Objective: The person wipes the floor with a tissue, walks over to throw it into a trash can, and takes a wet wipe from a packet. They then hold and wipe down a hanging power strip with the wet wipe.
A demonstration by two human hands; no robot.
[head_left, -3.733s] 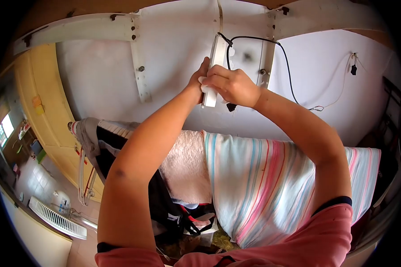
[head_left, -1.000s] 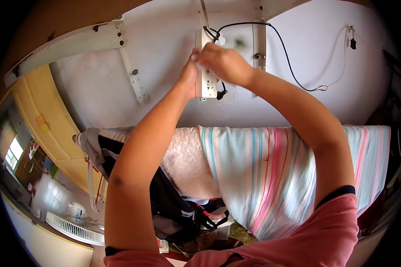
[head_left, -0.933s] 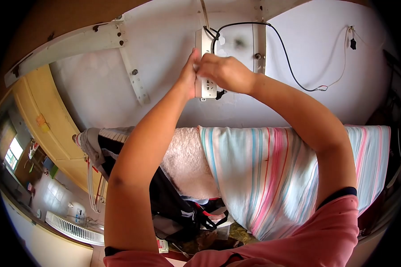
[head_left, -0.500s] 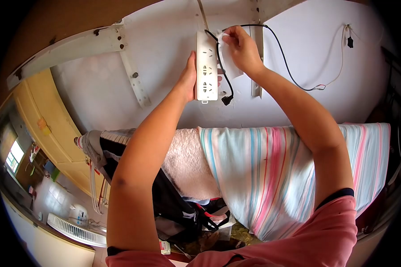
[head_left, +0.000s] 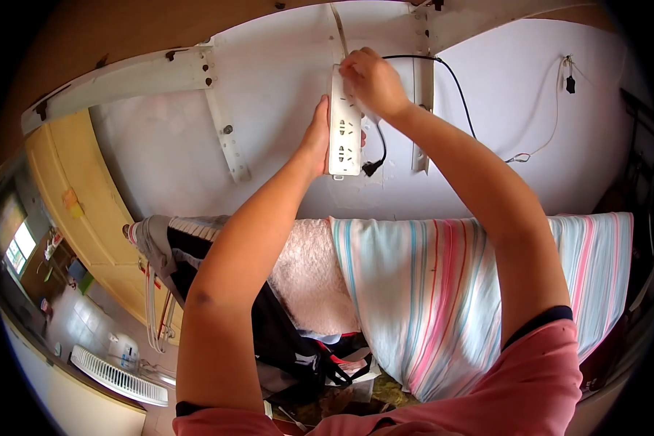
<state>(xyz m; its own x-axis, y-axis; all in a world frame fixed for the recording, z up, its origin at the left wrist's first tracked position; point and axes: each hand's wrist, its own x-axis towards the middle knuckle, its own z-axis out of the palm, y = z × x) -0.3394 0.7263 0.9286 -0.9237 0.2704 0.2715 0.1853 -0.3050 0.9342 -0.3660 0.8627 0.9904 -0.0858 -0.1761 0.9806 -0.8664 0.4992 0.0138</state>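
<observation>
A white power strip point(head_left: 344, 138) with several sockets stands upright in front of the wall. My left hand point(head_left: 317, 138) is closed around it from the left, some fingertips showing at its right edge. At the strip's top end, my right hand point(head_left: 376, 83) has its fingers pinched on a thin white tissue point(head_left: 371, 114), mostly hidden behind the hand. A black plug point(head_left: 372, 168) dangles on its short cord just right of the strip's lower end. From above, a pale cable point(head_left: 339, 29) runs down to the top of the strip.
Black cable point(head_left: 458, 91) loops rightward along the wall to thin wires. Metal brackets point(head_left: 221, 120) are bolted to the wall under a wooden board point(head_left: 138, 43). Below hang a striped cloth point(head_left: 414, 291) and a fluffy pink towel point(head_left: 314, 276). A yellow cabinet point(head_left: 87, 196) stands left.
My right hand has moved left and slightly down, from beside the power strip onto its top end, carrying the white tissue. The strip sits slightly lower and farther right in view.
</observation>
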